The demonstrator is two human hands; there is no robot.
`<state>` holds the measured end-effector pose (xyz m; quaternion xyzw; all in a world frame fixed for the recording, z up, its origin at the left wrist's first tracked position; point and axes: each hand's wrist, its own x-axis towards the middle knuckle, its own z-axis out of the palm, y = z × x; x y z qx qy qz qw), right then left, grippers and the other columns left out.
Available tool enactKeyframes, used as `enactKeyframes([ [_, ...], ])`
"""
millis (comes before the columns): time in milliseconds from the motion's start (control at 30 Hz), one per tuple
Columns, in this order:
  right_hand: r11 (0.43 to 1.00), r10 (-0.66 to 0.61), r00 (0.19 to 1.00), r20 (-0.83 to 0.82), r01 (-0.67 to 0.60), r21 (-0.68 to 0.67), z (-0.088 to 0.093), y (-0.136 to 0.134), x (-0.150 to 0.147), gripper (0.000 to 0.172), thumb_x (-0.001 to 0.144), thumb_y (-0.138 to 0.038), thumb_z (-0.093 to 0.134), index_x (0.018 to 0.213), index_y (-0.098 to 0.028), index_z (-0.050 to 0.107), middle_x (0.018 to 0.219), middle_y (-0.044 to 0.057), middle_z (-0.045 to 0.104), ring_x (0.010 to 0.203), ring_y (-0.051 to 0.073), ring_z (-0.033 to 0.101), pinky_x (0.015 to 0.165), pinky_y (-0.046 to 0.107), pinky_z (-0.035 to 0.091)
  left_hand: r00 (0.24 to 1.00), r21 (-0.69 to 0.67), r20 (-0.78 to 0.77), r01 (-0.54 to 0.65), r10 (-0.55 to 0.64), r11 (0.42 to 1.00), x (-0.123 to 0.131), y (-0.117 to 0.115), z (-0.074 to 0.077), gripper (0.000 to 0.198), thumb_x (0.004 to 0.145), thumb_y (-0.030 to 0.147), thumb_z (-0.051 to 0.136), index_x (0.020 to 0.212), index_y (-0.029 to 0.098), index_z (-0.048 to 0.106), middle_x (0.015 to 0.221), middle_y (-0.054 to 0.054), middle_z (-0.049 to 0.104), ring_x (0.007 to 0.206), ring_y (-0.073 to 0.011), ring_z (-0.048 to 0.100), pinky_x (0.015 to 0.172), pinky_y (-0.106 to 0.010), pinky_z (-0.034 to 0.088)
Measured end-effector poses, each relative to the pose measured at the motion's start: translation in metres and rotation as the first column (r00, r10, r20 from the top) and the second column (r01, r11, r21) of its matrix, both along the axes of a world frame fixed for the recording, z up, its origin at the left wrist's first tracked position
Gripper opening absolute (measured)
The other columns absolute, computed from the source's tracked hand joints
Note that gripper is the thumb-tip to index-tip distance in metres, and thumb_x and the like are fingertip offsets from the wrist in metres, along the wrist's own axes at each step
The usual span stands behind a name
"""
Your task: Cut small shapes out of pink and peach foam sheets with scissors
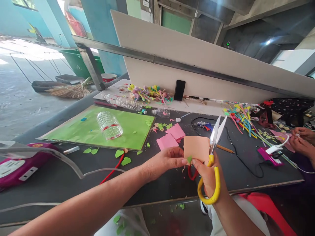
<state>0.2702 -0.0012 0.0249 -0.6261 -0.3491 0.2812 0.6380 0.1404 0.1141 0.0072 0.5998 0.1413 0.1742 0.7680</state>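
My left hand (169, 161) pinches the lower left corner of a square of peach paper (196, 147). A small green paper cutout (189, 159) lies against the paper's lower edge, by both thumbs. With its thumb on the same edge, my right hand (209, 175) also carries yellow-handled scissors (217, 193). Their blades point up beside the paper and stand slightly apart. Pink paper squares (167, 141) lie on the table just behind my hands. A red loop (192, 173) shows below the paper; what it belongs to is hidden.
A clear plastic bottle (109, 125) lies on a green sheet (73, 131) at left. Green paper scraps (126, 161) dot the dark table. Bundles of coloured stems (241, 119), a phone (179, 90) and a black cable (238, 157) lie beyond. Another person's hands (302, 141) are at far right.
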Motion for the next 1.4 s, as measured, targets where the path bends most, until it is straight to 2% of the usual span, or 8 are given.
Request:
enactKeyframes([
  [633,0.998,-0.010,0.999,-0.048,0.013,0.061,-0.004,0.008,-0.011,0.065,0.074,-0.018,0.068,0.131,-0.028,0.037,0.105,0.001,0.065,0.095,0.020,0.064,0.082,0.032,0.054,0.985,-0.040,0.022,-0.170,0.171,0.985,0.007,-0.010,-0.006,0.021,0.074,0.032,0.068,0.083,0.013,0.066,0.079,-0.005,0.066,0.071,-0.0131,0.055,0.068,-0.026,0.040],
  [800,0.998,0.047,0.998,-0.042,-0.045,0.052,-0.005,0.008,-0.004,0.043,0.079,-0.030,0.066,0.116,-0.027,0.045,0.101,0.001,0.064,0.095,0.020,0.063,0.086,0.034,0.050,0.971,-0.036,-0.001,-0.237,0.237,0.971,0.005,-0.006,-0.005,0.022,0.071,0.033,0.070,0.079,0.013,0.066,0.077,-0.004,0.066,0.069,-0.0125,0.055,0.067,-0.025,0.041],
  [933,0.997,-0.074,0.997,0.030,0.074,0.005,0.000,-0.002,0.008,0.023,0.085,-0.042,0.057,0.100,-0.027,0.048,0.079,-0.003,0.058,0.073,0.016,0.059,0.065,0.027,0.049,0.929,-0.059,0.026,-0.368,0.370,0.928,0.001,0.002,-0.002,0.022,0.068,0.034,0.073,0.076,0.015,0.065,0.077,-0.003,0.067,0.069,-0.0128,0.056,0.066,-0.024,0.041],
  [1000,0.999,0.000,0.999,0.053,-0.002,0.038,0.004,-0.010,0.010,0.022,0.086,-0.042,0.056,0.100,-0.027,0.048,0.076,-0.003,0.055,0.064,0.014,0.054,0.059,0.026,0.046,0.902,-0.059,0.040,-0.427,0.430,0.902,-0.002,0.007,0.002,0.022,0.067,0.035,0.073,0.073,0.015,0.065,0.074,-0.002,0.067,0.067,-0.0128,0.057,0.065,-0.024,0.042],
  [1067,0.977,0.209,0.978,0.000,-0.209,0.035,0.006,-0.019,0.008,0.021,0.087,-0.043,0.053,0.100,-0.027,0.048,0.073,-0.004,0.052,0.059,0.012,0.050,0.054,0.024,0.044,0.877,-0.069,0.067,-0.471,0.475,0.879,-0.005,0.012,0.006,0.021,0.067,0.035,0.073,0.070,0.015,0.065,0.072,-0.002,0.067,0.066,-0.0124,0.057,0.065,-0.024,0.042],
  [1200,0.815,0.557,0.790,-0.256,-0.579,-0.013,0.002,-0.030,-0.002,0.033,0.086,-0.057,0.044,0.095,-0.025,0.047,0.062,-0.007,0.043,0.040,0.006,0.037,0.039,0.020,0.035,0.826,-0.122,0.156,-0.527,0.541,0.841,-0.011,0.021,0.014,0.020,0.067,0.032,0.073,0.072,0.014,0.066,0.074,-0.002,0.068,0.069,-0.0129,0.058,0.069,-0.025,0.042],
  [1300,0.703,0.653,0.686,-0.321,-0.707,-0.082,-0.002,-0.034,-0.004,0.040,0.085,-0.062,0.041,0.092,-0.023,0.048,0.060,-0.007,0.042,0.038,0.005,0.034,0.038,0.019,0.034,0.771,-0.119,0.218,-0.588,0.599,0.800,-0.015,0.026,0.017,0.018,0.069,0.030,0.071,0.075,0.014,0.067,0.074,-0.002,0.066,0.071,-0.0133,0.057,0.073,-0.026,0.042],
  [1400,0.678,0.645,0.673,-0.362,-0.723,-0.135,-0.001,-0.035,-0.002,0.040,0.087,-0.061,0.039,0.096,-0.023,0.047,0.061,-0.007,0.042,0.040,0.005,0.036,0.038,0.018,0.033,0.728,-0.105,0.256,-0.633,0.636,0.767,-0.017,0.029,0.017,0.016,0.072,0.029,0.070,0.074,0.014,0.065,0.070,-0.001,0.064,0.071,-0.0130,0.056,0.074,-0.027,0.041],
])
